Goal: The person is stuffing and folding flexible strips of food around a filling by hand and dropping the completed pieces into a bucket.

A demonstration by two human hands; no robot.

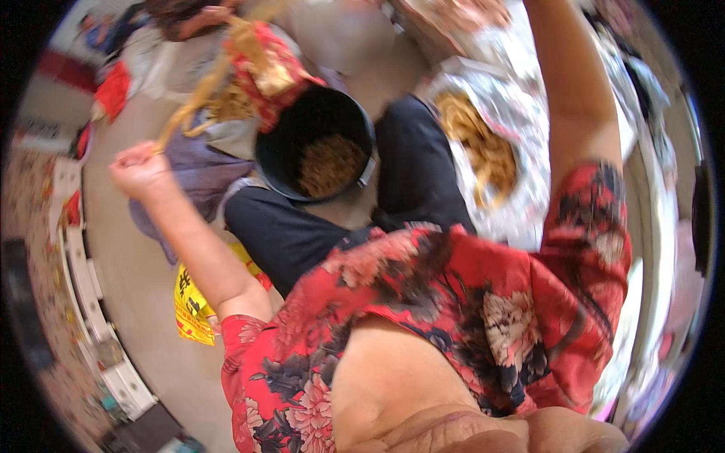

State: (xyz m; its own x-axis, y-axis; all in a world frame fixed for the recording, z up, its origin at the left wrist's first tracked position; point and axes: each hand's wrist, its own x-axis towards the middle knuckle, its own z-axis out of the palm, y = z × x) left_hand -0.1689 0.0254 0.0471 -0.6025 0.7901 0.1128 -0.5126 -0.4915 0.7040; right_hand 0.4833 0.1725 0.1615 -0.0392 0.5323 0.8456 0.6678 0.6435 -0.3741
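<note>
Seen from above: pale tan floor (pixel 143 302), with dark-trousered knees (pixel 408 166) drawn up over it. Lay open toward the floor's right edge: a wide silvery foil-lined sack (pixel 521 189), heaped with yellow strips (pixel 483 151). Stood between the knees, near the middle of the floor: a round black plastic bucket (pixel 287 128), its bottom covered with brownish shreds (pixel 328 164). Lay flat near the floor's left edge, just beside the left elbow: a yellow printed plastic bag (pixel 192 306).

Held out to the left over the floor, well apart from the bucket: a long pale-yellow strip (pixel 192 98), running up and right toward a bundle held by another person in a red patterned top (pixel 264 64). Closed in a fist around its lower end: left hand (pixel 140 167). Raised past the top edge: right forearm (pixel 574 98), so could not tell the right hand's state or hold.

Probably best done by keeping the strip taut and the grip close to its end, pulling in one steady line rather than jerking, lest it snap or drag the bundle. Would likely help to keep loose ends over the bucket, not the floor.
</note>
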